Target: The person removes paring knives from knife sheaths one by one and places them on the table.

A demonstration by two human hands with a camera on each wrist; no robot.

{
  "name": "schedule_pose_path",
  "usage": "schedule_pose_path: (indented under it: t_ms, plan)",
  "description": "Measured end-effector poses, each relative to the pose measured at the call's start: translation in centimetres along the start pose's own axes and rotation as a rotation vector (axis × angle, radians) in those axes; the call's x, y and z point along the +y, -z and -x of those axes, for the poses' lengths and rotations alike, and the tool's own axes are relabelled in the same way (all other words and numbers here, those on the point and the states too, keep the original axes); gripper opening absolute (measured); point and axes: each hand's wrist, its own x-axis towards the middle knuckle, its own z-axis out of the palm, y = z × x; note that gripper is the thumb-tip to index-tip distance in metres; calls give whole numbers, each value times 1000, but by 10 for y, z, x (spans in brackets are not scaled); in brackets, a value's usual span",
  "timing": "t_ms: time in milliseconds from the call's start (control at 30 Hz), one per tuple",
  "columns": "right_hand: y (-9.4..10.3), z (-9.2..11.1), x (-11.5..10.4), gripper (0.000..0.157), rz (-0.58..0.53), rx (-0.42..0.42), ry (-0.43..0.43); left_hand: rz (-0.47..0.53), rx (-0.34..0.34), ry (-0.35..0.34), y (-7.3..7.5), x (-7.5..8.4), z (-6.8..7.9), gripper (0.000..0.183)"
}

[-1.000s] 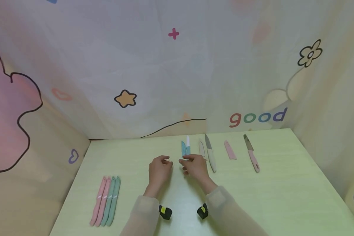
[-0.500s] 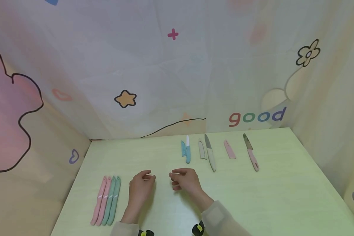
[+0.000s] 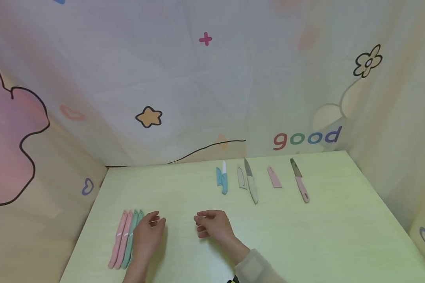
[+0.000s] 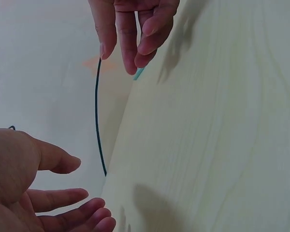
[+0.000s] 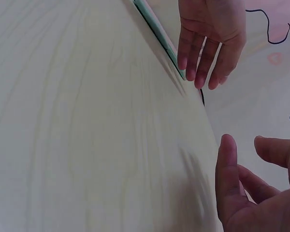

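Observation:
In the head view my left hand (image 3: 148,237) hovers at the right side of a row of slim, closed-looking knives, two pink (image 3: 118,243) and two green (image 3: 128,245). It overlaps the outer green one; its fingers are loosely bent around nothing. My right hand (image 3: 214,228) hangs over the middle of the table, fingers relaxed, nothing between them. Both hands face each other in the wrist views. Farther back lie a blue knife (image 3: 224,182) beside its blue sheath (image 3: 218,176), and a white-handled knife (image 3: 252,186) beside a white sheath (image 3: 241,177).
Toward the back right, a pink sheath (image 3: 274,177) and a pink-handled knife (image 3: 302,186) with bare blade lie apart on the pale wood-grain table (image 3: 322,236). A printed curtain (image 3: 184,78) hangs behind the table's back edge and along both sides.
Both hands have drawn back from the blue knife toward the front left. The left hand has travelled farther, reaching the green knives; the blue knife and its sheath are now uncovered.

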Motion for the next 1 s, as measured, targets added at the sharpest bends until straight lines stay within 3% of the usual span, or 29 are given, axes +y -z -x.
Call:
schedule_pose_path:
  t_ms: [400,800,1000]
  plan:
    - [-19,10,4,35,-31,-53,17,-106,-1,-8,19,-16,4,59]
    - [-27,12,11,32,-51,-92,4,-202,-2,-77,16,-24,3,65]
    - [-34,16,17,29,-14,-148,-11,-240,-30,-67,14,-26,6,66]
